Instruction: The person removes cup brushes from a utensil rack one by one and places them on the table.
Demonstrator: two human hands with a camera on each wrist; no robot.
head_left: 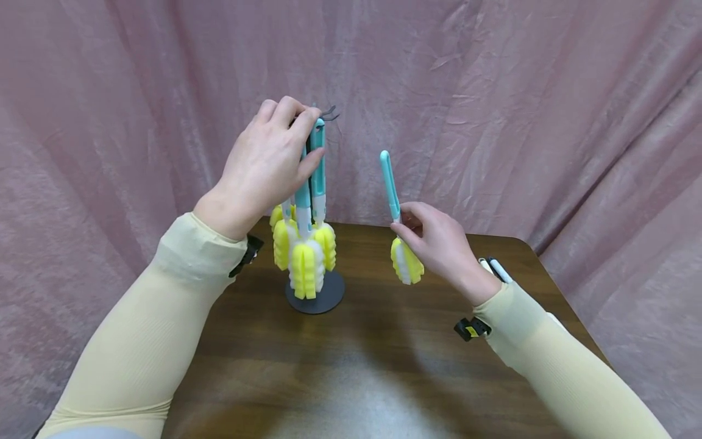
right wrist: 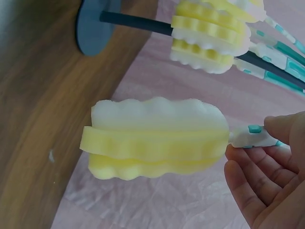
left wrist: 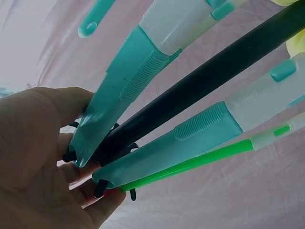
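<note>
Sponge brush (head_left: 396, 222) held upright, clear of the table (head_left: 384, 366), sponge end down, teal handle tip above the fingers. Pinched by right hand (head_left: 439, 247) at the white collar just above the sponge head (right wrist: 152, 143); fingertips (right wrist: 281, 131) and thumb closed on that narrow neck, palm side open below it. Sponge head yellow and white, ribbed, hanging just under the fingers. Judged very light; foam soft and easily squashed, handle stiff plastic, smooth and probably a little slippery. Best taken on the handle or the ridged collar, never on the foam.

Off to the left of those fingers, well apart: stand (head_left: 315, 292) with dark pole (left wrist: 205, 86) and round base on the table. Several like brushes (head_left: 309, 244) hung there, sponges clustered low near the base, handles rising to the hooks (head_left: 329, 113) at top.

Left hand (head_left: 269, 164) up at the top of the stand, fingers curled round the handle ends (left wrist: 105, 129) and the pole beside the hooks. Thin green strip (left wrist: 190, 164) seen alongside one handle, nature unclear.

Behind everything, pink cloth backdrop (head_left: 548, 91). Pale yellow sleeves (head_left: 153, 329) on both arms.
</note>
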